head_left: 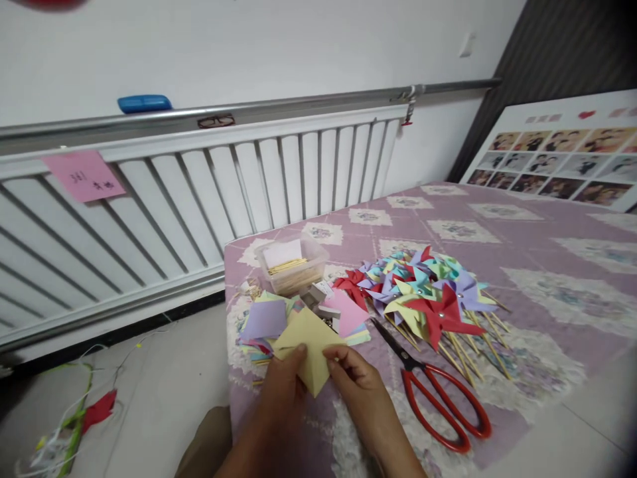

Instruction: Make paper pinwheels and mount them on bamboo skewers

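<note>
Holding sticks (287, 265) — box (316, 255) beyond yellow paper (313, 335)

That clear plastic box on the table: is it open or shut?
Open: no lid covers the plastic box, and thin sticks show inside it.

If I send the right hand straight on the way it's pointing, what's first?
The yellow paper, which the right hand touches; past that, probably the plastic box, though depth is unclear.

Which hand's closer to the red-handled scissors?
Right. The right hand, on the right edge of the yellow paper, lies just left of the red-handled scissors; the left hand, on the paper's left side, lies farther left.
</note>
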A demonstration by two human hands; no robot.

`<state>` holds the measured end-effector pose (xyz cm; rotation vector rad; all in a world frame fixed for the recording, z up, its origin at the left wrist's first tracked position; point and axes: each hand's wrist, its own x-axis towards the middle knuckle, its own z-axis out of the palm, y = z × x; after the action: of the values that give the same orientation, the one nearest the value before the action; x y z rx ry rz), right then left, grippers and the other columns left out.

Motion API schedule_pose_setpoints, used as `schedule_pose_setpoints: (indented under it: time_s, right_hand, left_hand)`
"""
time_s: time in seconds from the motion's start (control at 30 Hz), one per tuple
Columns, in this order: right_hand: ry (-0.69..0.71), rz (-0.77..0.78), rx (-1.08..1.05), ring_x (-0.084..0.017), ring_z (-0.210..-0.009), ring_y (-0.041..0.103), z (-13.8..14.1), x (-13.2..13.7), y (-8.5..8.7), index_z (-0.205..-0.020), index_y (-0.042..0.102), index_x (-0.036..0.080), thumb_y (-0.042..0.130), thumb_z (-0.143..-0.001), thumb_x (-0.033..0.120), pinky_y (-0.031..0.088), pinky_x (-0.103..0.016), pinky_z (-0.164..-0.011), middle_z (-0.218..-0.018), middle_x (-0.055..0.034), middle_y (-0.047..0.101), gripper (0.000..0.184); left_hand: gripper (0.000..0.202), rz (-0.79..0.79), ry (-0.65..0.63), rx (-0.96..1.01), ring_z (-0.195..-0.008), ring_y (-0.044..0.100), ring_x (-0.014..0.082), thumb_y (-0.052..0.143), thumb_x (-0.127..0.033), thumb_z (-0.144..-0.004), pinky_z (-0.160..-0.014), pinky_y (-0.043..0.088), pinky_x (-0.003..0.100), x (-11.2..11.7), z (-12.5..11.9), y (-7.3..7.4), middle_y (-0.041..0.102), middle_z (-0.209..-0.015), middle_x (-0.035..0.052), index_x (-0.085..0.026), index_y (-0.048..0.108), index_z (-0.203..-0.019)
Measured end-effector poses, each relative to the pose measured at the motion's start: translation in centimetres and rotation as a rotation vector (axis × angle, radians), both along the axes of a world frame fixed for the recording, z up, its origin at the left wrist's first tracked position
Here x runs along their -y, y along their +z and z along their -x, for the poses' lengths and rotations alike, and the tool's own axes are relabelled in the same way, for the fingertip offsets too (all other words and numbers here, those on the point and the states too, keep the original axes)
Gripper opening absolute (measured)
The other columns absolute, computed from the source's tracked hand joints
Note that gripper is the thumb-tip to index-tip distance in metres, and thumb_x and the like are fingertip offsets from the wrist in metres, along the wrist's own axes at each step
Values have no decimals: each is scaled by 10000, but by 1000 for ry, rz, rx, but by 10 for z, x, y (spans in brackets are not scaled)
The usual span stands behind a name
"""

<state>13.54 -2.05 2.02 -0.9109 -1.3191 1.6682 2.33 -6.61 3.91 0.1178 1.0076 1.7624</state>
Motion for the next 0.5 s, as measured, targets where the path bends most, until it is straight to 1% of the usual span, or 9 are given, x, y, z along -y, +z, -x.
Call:
schedule_pose_setpoints:
  time_s: [0.07,0.13,0.2,0.33,0.5]
  right_hand:
    - [46,-34,-14,-188,-784,633,4,5,-1,-943,662,213,647,-787,314,498,-271,-699,-809,-10,681,187]
    - [107,-82,-6,-199,-873,651,7,11,1,-1003,642,222,616,-800,284,513,-288,-765,-900,-27,698,214]
    - [157,-142,54,-204,-931,655,10,16,4,-1045,634,230,585,-808,257,516,-308,-815,-987,-44,703,244]
    - [210,-296,198,-210,-877,664,19,28,6,-1065,652,225,560,-778,209,531,-343,-813,-999,-55,705,302]
    - [265,-427,216,-207,-836,659,30,41,4,-1042,678,229,542,-786,183,539,-328,-773,-988,-58,712,294]
  left_hand:
    - [409,19,22,-8,-811,704,232,701,-186,-750,-716,560,309,9,6,6,742,-946,124,-81,612,-1135]
    - [395,32,29,-22,-811,708,245,684,-204,-772,-718,565,323,19,13,11,740,-950,142,-61,608,-1132]
    - [400,36,46,-30,-837,710,256,664,-205,-791,-748,567,336,28,19,12,738,-964,154,-54,592,-1154]
    - [423,57,94,1,-876,711,261,636,-176,-807,-773,568,347,45,30,12,731,-1020,163,-71,554,-1209]
    - [426,60,96,13,-891,712,274,626,-190,-812,-795,567,361,62,38,13,723,-1048,179,-67,548,-1213]
